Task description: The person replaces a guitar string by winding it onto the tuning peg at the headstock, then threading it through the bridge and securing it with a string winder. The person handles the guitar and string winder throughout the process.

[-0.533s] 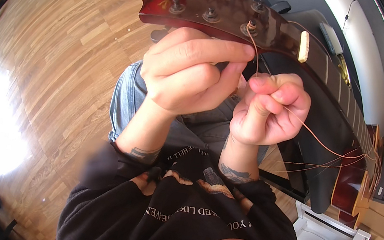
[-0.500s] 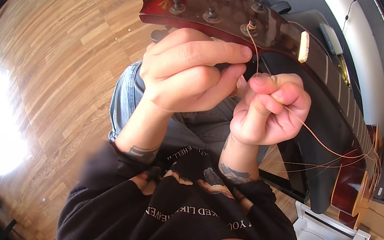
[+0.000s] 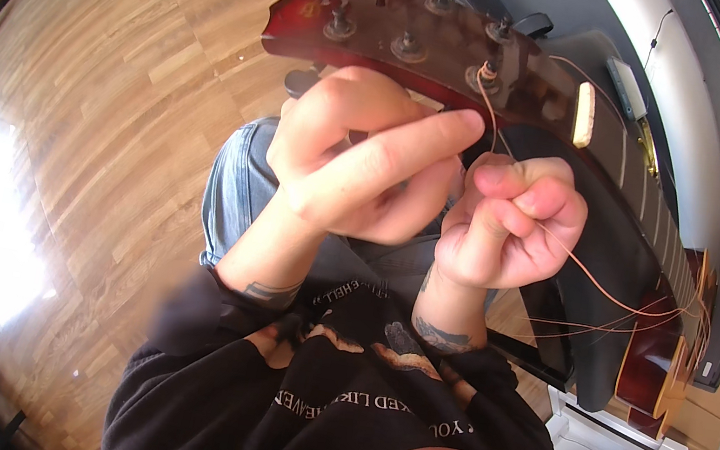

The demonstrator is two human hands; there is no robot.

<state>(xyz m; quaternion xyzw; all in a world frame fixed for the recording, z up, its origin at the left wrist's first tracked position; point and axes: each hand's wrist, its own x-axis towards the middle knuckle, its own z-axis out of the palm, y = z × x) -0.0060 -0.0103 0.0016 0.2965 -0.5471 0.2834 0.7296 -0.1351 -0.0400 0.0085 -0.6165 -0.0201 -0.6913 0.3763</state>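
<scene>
From my remote view, the right hand (image 3: 516, 223) pinches a copper-coloured string (image 3: 492, 109), coiled at its upper end on a headstock (image 3: 359, 53) post (image 3: 486, 79). Left hand (image 3: 369, 165) curls just beside; I cannot tell whether it grips anything.

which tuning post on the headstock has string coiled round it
The post nearest the pale nut, in the picture's lower row: copper-coloured string wraps it, running to the right hand. The other five posts look bare.

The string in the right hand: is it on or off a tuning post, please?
On: the copper-coloured string loops around a tuning post and runs from there down to the right hand.
</scene>
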